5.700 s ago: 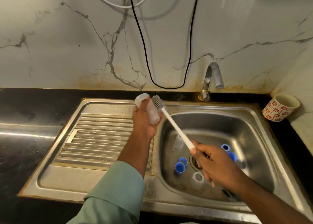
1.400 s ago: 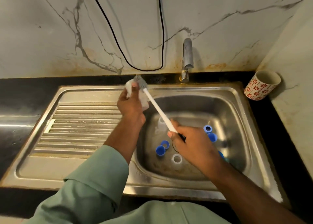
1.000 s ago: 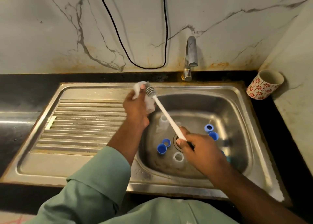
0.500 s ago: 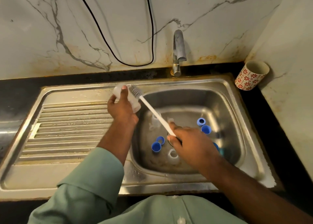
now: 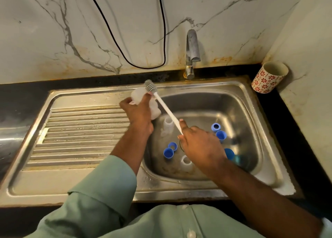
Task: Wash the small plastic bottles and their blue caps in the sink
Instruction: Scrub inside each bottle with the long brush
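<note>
My left hand (image 5: 139,112) grips a small clear plastic bottle (image 5: 139,96) over the left rim of the steel sink (image 5: 249,101). My right hand (image 5: 199,144) holds the white handle of a bottle brush (image 5: 165,108); its grey bristle head (image 5: 150,86) lies against the outside of the held bottle. Two more clear bottles stand in the basin, one at the back (image 5: 168,123) and one in front (image 5: 186,163). Several blue caps lie on the basin floor, a pair on the left (image 5: 168,152) and others on the right (image 5: 216,127), partly hidden by my right hand.
The tap (image 5: 192,52) stands at the back of the sink with no water running. A ribbed drainboard (image 5: 80,135) lies to the left. A floral cup (image 5: 268,77) stands on the black counter at the back right. A black cable (image 5: 136,65) hangs on the marble wall.
The brush head has slid along the held bottle toward its far end. Both hands keep their grips; the camera view has shifted slightly.
</note>
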{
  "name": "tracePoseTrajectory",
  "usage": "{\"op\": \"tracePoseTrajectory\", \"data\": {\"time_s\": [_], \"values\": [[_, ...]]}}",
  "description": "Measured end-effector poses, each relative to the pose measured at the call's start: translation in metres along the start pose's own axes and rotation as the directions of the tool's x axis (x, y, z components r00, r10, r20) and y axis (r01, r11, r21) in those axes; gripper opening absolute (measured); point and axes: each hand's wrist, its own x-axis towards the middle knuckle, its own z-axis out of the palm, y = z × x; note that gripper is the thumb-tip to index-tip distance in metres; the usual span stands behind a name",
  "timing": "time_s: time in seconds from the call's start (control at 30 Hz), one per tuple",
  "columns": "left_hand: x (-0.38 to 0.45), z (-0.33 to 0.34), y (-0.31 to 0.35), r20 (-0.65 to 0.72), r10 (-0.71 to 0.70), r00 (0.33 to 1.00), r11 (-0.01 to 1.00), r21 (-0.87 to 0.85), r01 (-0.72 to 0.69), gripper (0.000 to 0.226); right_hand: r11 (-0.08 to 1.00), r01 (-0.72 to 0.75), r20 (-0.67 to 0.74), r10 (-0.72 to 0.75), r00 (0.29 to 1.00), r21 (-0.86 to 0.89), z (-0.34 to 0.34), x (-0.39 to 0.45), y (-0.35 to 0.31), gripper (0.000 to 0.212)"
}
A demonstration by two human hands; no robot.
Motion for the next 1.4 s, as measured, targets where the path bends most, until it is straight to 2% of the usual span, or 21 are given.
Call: {"op": "tracePoseTrajectory", "data": {"time_s": [0.07,0.1,0.17,0.23,0.3,0.37,0.5,0.6,0.67,0.77,0.9,0.97,1.03,1.1,1.13,1.2,1.23,1.33,1.37,1.4], "values": [[0.010,-0.006,0.008,-0.086,-0.007,0.996,0.996,-0.089,0.000,0.065,0.997,0.065,0.017,-0.065,0.998,-0.044,0.005,-0.015,-0.002,0.068],[0.011,-0.008,0.009,-0.084,-0.013,0.996,0.996,-0.093,0.005,0.064,0.996,0.078,0.033,-0.077,0.996,-0.046,0.008,-0.023,-0.003,0.071],[0.004,-0.006,0.002,0.037,-0.032,0.999,0.999,-0.011,0.032,0.060,0.999,0.038,0.016,-0.037,0.999,-0.018,0.009,-0.017,-0.001,0.067],[-0.006,-0.001,-0.006,0.134,-0.069,0.989,0.998,-0.001,0.070,0.057,0.999,-0.030,-0.004,0.030,1.000,0.042,0.000,-0.001,-0.003,0.053],[-0.001,-0.003,-0.003,0.080,-0.021,0.997,0.995,-0.093,0.029,0.058,0.999,0.009,-0.003,-0.009,1.000,0.036,-0.002,0.000,-0.008,0.048],[0.010,-0.009,0.001,0.007,-0.017,1.000,0.989,-0.150,0.018,0.058,0.999,0.049,0.020,-0.049,0.999,0.016,-0.001,-0.010,-0.011,0.056],[0.001,-0.008,-0.007,0.167,-0.080,0.983,0.993,-0.078,0.094,0.054,0.997,-0.025,0.026,0.024,0.999,0.069,-0.003,-0.001,-0.008,0.052],[0.014,-0.014,-0.003,0.103,-0.043,0.994,0.983,-0.173,0.060,0.054,0.998,-0.001,0.051,-0.002,0.999,0.060,-0.001,-0.007,-0.010,0.052],[0.018,-0.015,0.000,0.076,-0.064,0.995,0.989,-0.126,0.073,0.059,0.995,0.020,0.065,-0.026,0.998,0.096,0.003,-0.020,-0.014,0.051],[0.012,-0.011,-0.008,0.110,-0.088,0.990,0.995,-0.026,0.091,0.072,0.984,0.010,0.034,-0.016,0.999,0.180,-0.001,-0.010,-0.015,0.048],[0.026,-0.017,-0.002,-0.001,-0.053,0.999,0.967,-0.250,0.051,0.074,0.971,0.044,0.029,-0.053,0.998,0.237,-0.002,-0.011,-0.012,0.047],[0.029,-0.019,-0.005,0.085,-0.048,0.995,0.968,-0.241,0.067,0.069,0.933,0.021,0.009,-0.026,1.000,0.358,0.001,-0.011,-0.008,0.041],[0.024,-0.017,-0.012,0.223,-0.071,0.972,0.979,-0.169,0.110,0.066,0.849,-0.055,-0.022,0.078,0.997,0.526,0.002,0.001,-0.005,0.028],[0.022,-0.016,-0.006,0.290,-0.110,0.951,0.967,-0.188,0.170,0.060,0.833,-0.051,-0.032,0.082,0.996,0.551,0.004,0.007,0.000,0.026],[0.028,-0.016,0.001,0.282,-0.119,0.952,0.961,-0.210,0.182,0.051,0.819,-0.039,-0.022,0.063,0.998,0.572,0.005,0.003,0.002,0.025],[0.045,-0.024,0.013,0.160,-0.109,0.981,0.958,-0.248,0.147,0.042,0.798,-0.011,-0.009,0.020,1.000,0.602,0.008,-0.011,0.007,0.023],[0.051,-0.029,0.015,0.151,-0.099,0.983,0.963,-0.235,0.133,0.047,0.804,0.001,-0.014,0.009,1.000,0.595,0.008,-0.017,0.007,0.022],[0.040,-0.026,0.006,0.378,-0.074,0.923,0.977,-0.160,0.144,0.078,0.768,-0.014,-0.049,0.058,0.997,0.640,0.007,-0.010,0.005,0.019],[0.034,-0.024,0.004,0.407,-0.070,0.911,0.979,-0.149,0.142,0.080,0.745,-0.028,-0.037,0.071,0.997,0.667,0.005,-0.007,0.003,0.016],[0.034,-0.022,0.006,0.426,-0.060,0.903,0.978,-0.154,0.137,0.073,0.732,-0.019,-0.045,0.067,0.997,0.681,0.005,-0.006,0.003,0.015]]}}
